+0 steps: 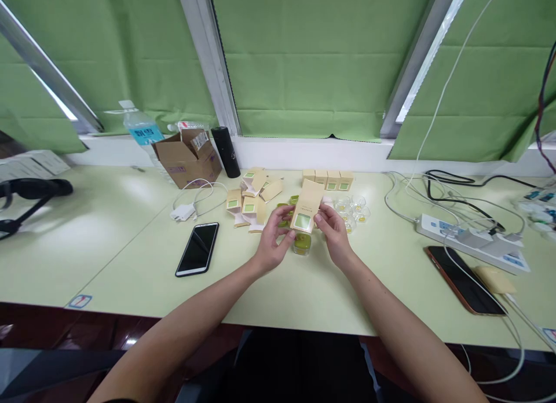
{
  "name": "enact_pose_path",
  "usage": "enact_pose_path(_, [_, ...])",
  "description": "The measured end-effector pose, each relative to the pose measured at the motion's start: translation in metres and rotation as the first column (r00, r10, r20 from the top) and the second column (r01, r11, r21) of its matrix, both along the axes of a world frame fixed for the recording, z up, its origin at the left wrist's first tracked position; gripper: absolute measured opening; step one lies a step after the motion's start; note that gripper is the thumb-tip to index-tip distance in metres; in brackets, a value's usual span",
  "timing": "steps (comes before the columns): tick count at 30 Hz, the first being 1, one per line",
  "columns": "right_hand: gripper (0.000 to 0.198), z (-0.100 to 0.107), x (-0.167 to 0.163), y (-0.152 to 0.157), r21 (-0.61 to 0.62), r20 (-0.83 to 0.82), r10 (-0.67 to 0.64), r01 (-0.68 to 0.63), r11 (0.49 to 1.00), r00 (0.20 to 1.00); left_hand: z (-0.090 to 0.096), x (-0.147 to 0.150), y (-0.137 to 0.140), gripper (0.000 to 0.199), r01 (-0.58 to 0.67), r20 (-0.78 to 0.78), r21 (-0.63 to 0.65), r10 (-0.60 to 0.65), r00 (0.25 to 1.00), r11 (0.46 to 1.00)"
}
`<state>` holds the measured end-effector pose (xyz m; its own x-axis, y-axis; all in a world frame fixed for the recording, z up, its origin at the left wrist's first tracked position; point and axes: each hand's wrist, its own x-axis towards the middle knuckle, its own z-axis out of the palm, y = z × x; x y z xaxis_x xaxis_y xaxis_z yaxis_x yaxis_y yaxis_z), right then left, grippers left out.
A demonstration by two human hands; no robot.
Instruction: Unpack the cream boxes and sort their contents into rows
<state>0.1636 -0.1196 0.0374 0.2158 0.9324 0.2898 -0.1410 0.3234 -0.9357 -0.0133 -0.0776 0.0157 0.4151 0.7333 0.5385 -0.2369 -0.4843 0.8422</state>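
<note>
Between my two hands is a tan cardboard box (309,199) with a green window near its lower end and its flap raised. My left hand (274,242) grips its left edge, thumb in front. On the right side, my right hand (333,230) pinches the box between thumb and fingers. Just below it a small clear container with green contents (302,245) stands on the table. More green containers (284,211) are partly hidden behind my left hand and the box. Past my right hand are several clear cups (357,204) with yellowish bits inside.
Unfolded tan boxes (249,206) lie in a pile left of my hands. A row of small boxes (332,178) stands at the back. Around are a phone (198,249), an open carton (186,160), a black bottle (226,153) and a power strip (471,241) with cables.
</note>
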Motion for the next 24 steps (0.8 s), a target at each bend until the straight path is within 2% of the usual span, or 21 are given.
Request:
enact_pose_path(10, [0.053,-0.0005,-0.0052,-0.0009,0.025,0.023,0.059,-0.059,0.998,0.998,0.0015,0.0006,0.0002,0.053,-0.064,-0.029,0.107,0.067,0.997,0.992])
enact_pose_path(16, [0.064,-0.0056,-0.0066,0.0002,0.003,0.019,0.111,-0.111,0.994,0.994,0.0006,0.0013,0.0015,0.054,-0.048,-0.012,0.105,0.049,0.999,0.993])
enact_pose_path(20, [0.063,-0.0065,-0.0064,0.0005,-0.004,0.021,0.142,-0.142,0.99,0.99,-0.0011,0.0009,0.0044,0.056,-0.007,0.001,0.082,0.007,1.0,0.997])
enact_pose_path(24, [0.062,-0.0078,-0.0069,-0.0001,0.011,0.034,0.117,-0.118,0.993,0.993,0.0008,0.0008,0.0049,0.059,0.006,0.008,0.056,-0.006,1.0,0.998])
